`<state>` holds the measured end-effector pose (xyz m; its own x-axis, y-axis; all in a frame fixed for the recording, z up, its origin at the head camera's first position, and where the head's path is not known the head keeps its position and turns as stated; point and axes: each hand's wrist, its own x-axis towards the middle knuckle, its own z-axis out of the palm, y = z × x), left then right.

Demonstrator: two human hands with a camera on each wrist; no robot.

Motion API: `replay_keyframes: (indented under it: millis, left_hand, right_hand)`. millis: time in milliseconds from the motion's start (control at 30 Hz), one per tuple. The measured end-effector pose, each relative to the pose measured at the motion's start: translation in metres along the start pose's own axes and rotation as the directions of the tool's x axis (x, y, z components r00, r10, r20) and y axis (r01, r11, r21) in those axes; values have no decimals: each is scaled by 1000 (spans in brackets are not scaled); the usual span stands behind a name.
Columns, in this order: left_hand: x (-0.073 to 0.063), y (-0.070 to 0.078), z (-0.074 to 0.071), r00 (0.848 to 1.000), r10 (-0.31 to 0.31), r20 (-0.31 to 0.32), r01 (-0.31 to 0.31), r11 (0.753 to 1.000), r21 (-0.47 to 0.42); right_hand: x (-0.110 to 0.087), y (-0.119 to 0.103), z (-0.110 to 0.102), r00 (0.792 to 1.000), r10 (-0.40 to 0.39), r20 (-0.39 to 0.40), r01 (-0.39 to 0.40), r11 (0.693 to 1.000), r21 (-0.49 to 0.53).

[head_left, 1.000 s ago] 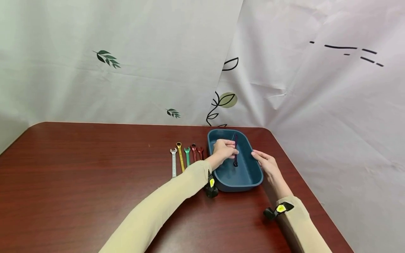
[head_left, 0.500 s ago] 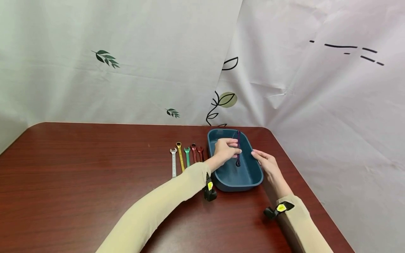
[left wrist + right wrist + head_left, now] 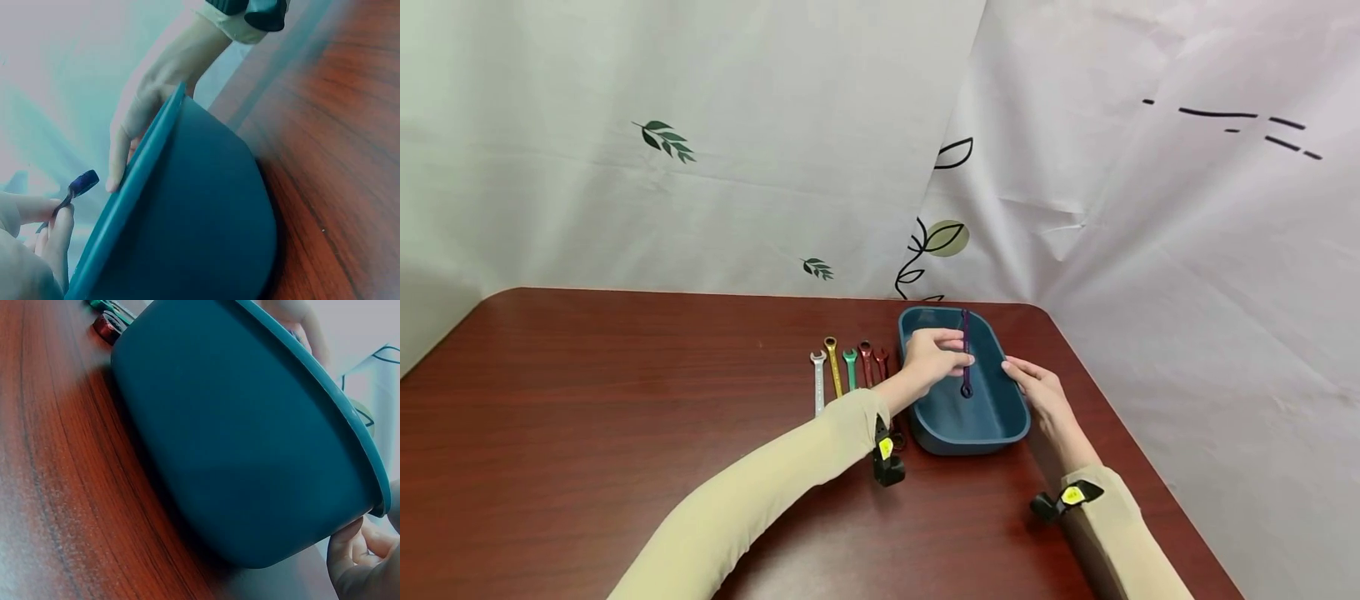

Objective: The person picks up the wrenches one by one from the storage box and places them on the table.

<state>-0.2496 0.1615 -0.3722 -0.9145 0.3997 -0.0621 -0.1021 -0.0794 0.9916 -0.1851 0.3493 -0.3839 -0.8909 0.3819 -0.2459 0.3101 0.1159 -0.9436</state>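
Note:
My left hand (image 3: pixel 934 354) pinches a purple wrench (image 3: pixel 966 337) between thumb and fingers, over the blue bin (image 3: pixel 970 429). The wrench's ring end points toward me. In the left wrist view, one end of this wrench (image 3: pixel 83 183) shows raised above the bin's rim. My right hand (image 3: pixel 1043 398) grips the bin's right rim, thumb at the rim and fingers curled beneath, as the right wrist view shows. To the left of the bin lie a silver wrench (image 3: pixel 818 379), a yellow wrench (image 3: pixel 833 367), a green wrench (image 3: pixel 850 367) and red wrenches (image 3: pixel 867 360), partly hidden by my left arm.
The reddish-brown table (image 3: pixel 625 400) extends far to the left. A white patterned curtain (image 3: pixel 737 167) hangs behind the table and along its right side. The bin stands close to the table's back right corner.
The purple wrench has risen slightly and shifted a little right, then back. My left forearm has drawn left and toward me, uncovering a wrench end beside the bin. My right hand keeps its grip.

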Motion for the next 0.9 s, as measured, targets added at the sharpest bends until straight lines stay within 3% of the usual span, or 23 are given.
replay_keyframes:
  millis: [267, 900]
  left_hand:
    - [-8, 3, -10, 1000, -10, -7, 10, 998, -54]
    - [-27, 4, -35, 993, -114, 4, 112, 973, -200]
  right_hand:
    - [-2, 0, 0, 1000, 2, 4, -2, 1000, 26]
    - [-1, 1, -3, 1000, 3, 24, -3, 1000, -10]
